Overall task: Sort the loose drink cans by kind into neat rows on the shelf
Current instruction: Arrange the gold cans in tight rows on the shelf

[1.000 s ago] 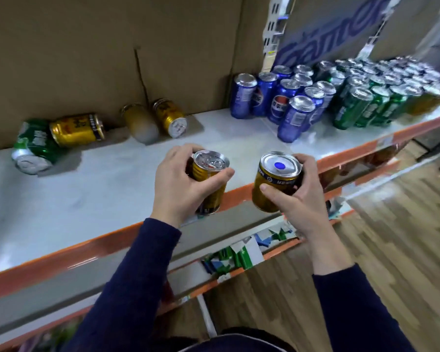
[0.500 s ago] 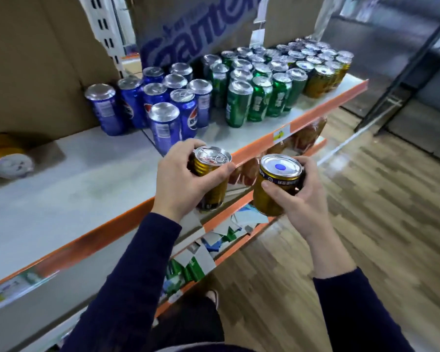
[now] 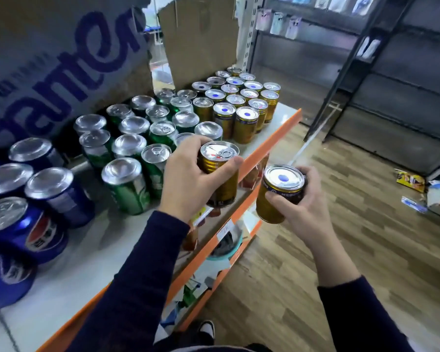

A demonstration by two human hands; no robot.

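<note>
Your left hand is curled round the ring-pull gold can, thumb across the near side just under the rim and fingers wrapped behind it, so the can stands upright in your grip with its sealed pull-tab lid facing up. Your right hand grips the blue-dot gold can from the right and below. Thumb and fingers close round its upper wall, and it tilts slightly toward you, its flat sealed end showing a blue dot.

The ring-pull gold can hangs above the orange lip of the shelf, just in front of the green cans and near the block of gold cans standing further along. The blue-dot gold can is out past the lip, over the lower shelf and the wooden floor, apart from the other can.

On the shelf the kinds stand upright in groups, with blue cans nearest you, green in the middle and gold at the far end. Some gold tops show ring pulls, others blue dots. A printed cardboard backing rises behind them. Across the aisle stands a dark rack, with wrappers on the floor beside it.
</note>
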